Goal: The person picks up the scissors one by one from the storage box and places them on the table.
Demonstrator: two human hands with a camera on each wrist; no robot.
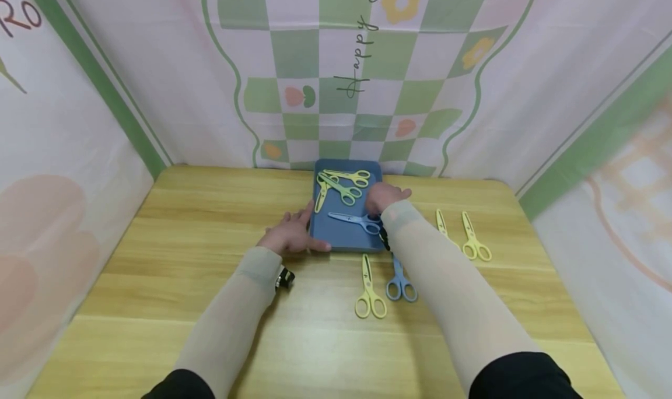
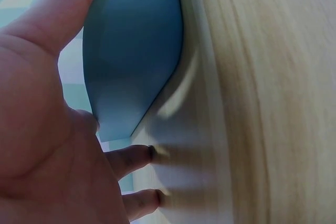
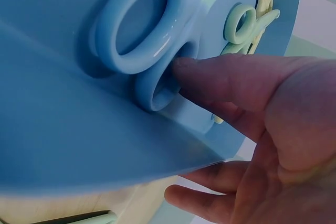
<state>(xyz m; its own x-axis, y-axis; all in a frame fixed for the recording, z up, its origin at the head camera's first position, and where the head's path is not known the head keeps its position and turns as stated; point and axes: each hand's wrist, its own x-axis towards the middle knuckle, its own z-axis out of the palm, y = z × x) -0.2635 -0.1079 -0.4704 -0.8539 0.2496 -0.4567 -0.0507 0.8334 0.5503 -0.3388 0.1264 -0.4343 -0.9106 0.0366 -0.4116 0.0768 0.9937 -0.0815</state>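
A blue tray (image 1: 341, 235) stands at the table's back edge with two yellow scissors, green scissors (image 1: 341, 189) and blue scissors (image 1: 354, 219) in it. My right hand (image 1: 385, 198) reaches over the tray's right side. In the right wrist view its thumb and forefinger pinch a handle loop of the blue scissors (image 3: 139, 27), while other fingers stay outside the tray wall. My left hand (image 1: 291, 233) rests against the tray's left side, fingers spread and thumb along the front left corner. In the left wrist view, that hand (image 2: 47, 129) touches the tray wall (image 2: 136, 40).
Yellow scissors (image 1: 370, 297) and another blue pair (image 1: 401, 285) lie in front of the tray. To the right lie two more yellow pairs, one (image 1: 475, 244) fully visible, the other (image 1: 442, 221) partly behind my right forearm. A printed curtain (image 1: 294, 55) hangs behind the table.
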